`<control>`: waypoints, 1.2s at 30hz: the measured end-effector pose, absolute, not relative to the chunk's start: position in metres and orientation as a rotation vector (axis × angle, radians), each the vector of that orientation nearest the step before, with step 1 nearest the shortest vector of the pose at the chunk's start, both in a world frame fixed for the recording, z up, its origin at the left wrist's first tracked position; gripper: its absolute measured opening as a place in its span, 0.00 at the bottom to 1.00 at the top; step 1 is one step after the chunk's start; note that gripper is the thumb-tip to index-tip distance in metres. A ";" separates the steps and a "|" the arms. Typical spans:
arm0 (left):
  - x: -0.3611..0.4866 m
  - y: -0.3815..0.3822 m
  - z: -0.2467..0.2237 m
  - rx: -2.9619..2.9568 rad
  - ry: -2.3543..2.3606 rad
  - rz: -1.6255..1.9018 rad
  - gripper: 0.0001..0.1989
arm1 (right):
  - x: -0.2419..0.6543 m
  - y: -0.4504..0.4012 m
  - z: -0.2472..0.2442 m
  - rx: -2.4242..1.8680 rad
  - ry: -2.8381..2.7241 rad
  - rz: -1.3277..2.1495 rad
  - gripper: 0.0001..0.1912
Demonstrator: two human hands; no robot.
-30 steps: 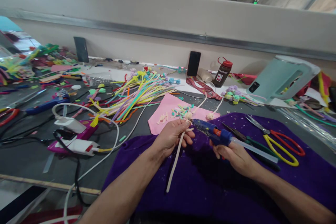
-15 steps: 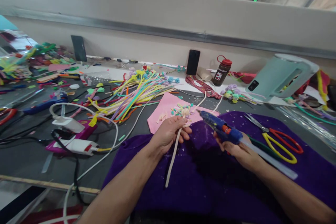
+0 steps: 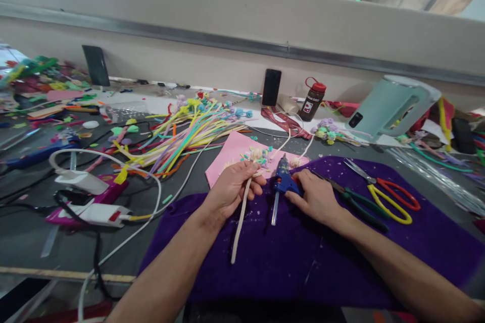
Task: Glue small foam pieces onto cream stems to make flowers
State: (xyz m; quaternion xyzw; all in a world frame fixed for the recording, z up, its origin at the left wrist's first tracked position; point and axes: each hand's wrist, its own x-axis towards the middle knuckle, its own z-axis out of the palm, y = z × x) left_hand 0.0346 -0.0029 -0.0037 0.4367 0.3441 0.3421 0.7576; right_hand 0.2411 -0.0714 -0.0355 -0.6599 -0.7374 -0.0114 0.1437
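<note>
My left hand (image 3: 237, 186) pinches a cream pipe-cleaner stem (image 3: 241, 227) just below a small cream flower head (image 3: 256, 154). The stem hangs down over a purple cloth (image 3: 265, 257). My right hand (image 3: 316, 194) has its fingers around the handle of a blue hot glue gun (image 3: 282, 176), which is low at the cloth, nozzle pointing away and a clear glue stick (image 3: 275, 209) toward me. Green-handled pliers (image 3: 364, 207) lie beside my right wrist, partly hidden by the hand. Scissors (image 3: 394, 199) with red and yellow handles lie further right.
A pink sheet (image 3: 223, 154) with small coloured bits lies beyond my hands. Behind it are bundled pipe-cleaner flowers (image 3: 189, 131), a phone (image 3: 272, 87), a brown bottle (image 3: 313, 101) and a mint kettle (image 3: 394, 106). White chargers and cables (image 3: 91, 212) spread at left.
My right hand has brought the glue gun left and lowered it, turning its nozzle away from me; the pliers now show more. The left hand still holds the stem. The view has shifted slightly.
</note>
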 end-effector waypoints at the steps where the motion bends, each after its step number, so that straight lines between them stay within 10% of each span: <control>1: 0.035 -0.003 -0.003 0.953 0.749 0.749 0.06 | 0.241 -0.069 -0.035 -1.852 -2.127 -0.052 0.15; 15: 0.032 0.007 -0.013 0.988 0.745 0.799 0.08 | 0.249 -0.079 -0.033 -1.844 -2.111 0.429 0.14; 36: 0.034 -0.002 -0.008 0.984 0.703 0.756 0.08 | 0.234 -0.076 -0.031 -1.996 -2.280 -0.115 0.19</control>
